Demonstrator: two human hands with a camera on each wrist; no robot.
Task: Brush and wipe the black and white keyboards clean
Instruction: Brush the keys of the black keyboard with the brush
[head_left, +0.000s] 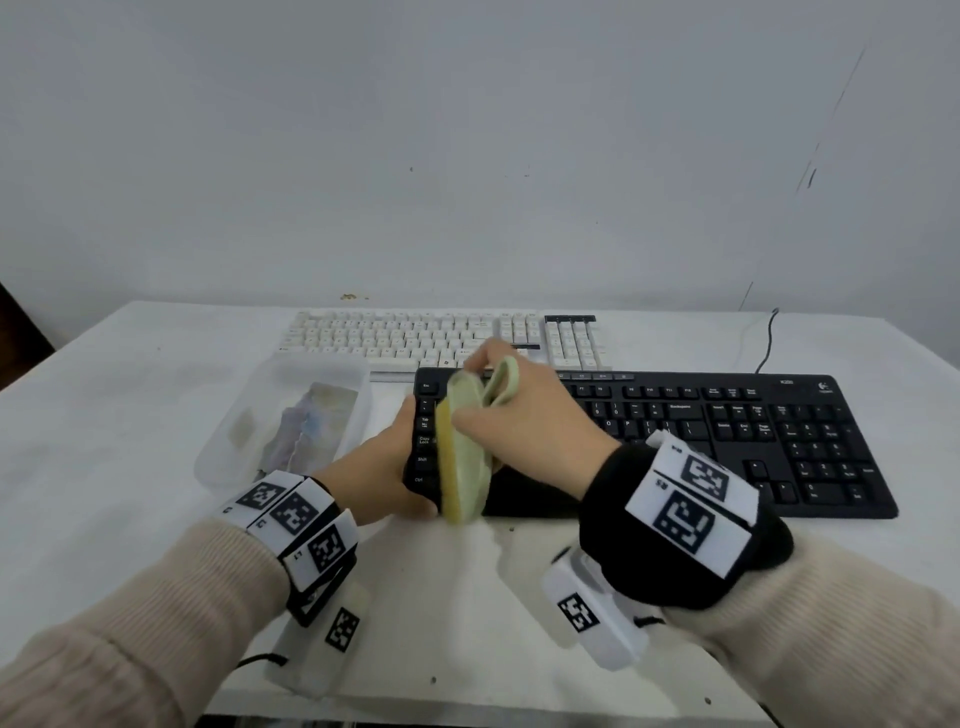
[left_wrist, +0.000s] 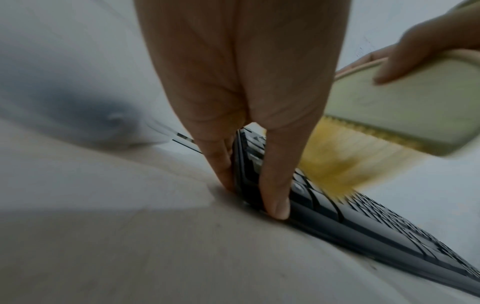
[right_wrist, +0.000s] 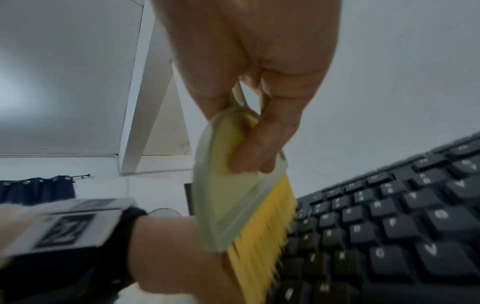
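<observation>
A black keyboard (head_left: 727, 441) lies across the table's middle, with a white keyboard (head_left: 415, 338) just behind it. My right hand (head_left: 519, 410) grips a pale green brush (head_left: 465, 452) with yellow bristles (right_wrist: 262, 232), and the bristles sit on the black keyboard's (right_wrist: 389, 226) left keys. My left hand (head_left: 384, 467) holds the black keyboard's (left_wrist: 363, 226) left end, thumb (left_wrist: 275, 185) on the front edge and a finger (left_wrist: 218, 164) along its outer side. The brush (left_wrist: 402, 107) looks blurred in the left wrist view.
A clear plastic box (head_left: 291, 415) with some crumpled material inside stands left of the keyboards. A dark cable (head_left: 769, 343) runs off the table's back right. The white table (head_left: 130, 415) meets a grey wall behind.
</observation>
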